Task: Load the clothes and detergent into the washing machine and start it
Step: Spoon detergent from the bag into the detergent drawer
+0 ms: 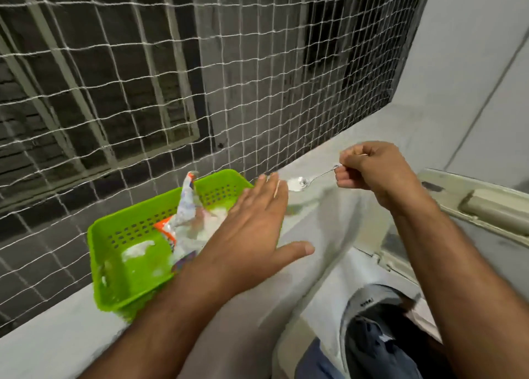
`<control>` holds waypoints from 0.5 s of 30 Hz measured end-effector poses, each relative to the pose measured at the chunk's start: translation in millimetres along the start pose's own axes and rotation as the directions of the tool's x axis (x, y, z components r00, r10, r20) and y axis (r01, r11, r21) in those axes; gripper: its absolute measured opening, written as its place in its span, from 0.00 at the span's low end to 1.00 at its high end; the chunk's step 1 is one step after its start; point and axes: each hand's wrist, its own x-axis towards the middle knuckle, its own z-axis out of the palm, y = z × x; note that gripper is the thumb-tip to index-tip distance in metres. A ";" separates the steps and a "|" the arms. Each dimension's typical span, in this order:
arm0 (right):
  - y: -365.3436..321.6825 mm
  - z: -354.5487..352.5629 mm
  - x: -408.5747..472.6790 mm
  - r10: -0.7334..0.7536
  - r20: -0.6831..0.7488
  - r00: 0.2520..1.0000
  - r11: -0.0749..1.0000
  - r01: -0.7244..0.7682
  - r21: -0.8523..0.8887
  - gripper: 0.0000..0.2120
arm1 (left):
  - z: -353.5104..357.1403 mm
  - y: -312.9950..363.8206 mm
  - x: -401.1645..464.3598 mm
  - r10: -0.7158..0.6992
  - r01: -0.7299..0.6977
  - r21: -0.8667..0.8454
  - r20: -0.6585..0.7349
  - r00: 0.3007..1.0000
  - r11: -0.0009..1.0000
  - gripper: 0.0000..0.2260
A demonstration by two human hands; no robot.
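A lime-green perforated basket (126, 244) sits on the grey ledge and holds an opened detergent packet (187, 215) with white powder spilled around it. My left hand (254, 230) hovers flat over the basket's right side, fingers apart, holding nothing. My right hand (375, 169) is closed on the handle of a small metal spoon (303, 181) heaped with white powder, held in the air to the right of the basket. At the bottom right the washing machine's open tub (372, 341) shows dark blue clothes inside.
White netting (171, 92) over a dark window grille runs behind the ledge (57, 330). The machine's raised lid (486, 204) stands at the right, beside a grey wall (486, 63).
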 end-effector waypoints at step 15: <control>155.0 -219.7 -77.7 0.178 -0.505 0.844 0.978 -0.210 -0.005 0.10 | 155.6 140.6 70.5 0.267 -0.244 -0.127 0.220 0.938 0.961 0.38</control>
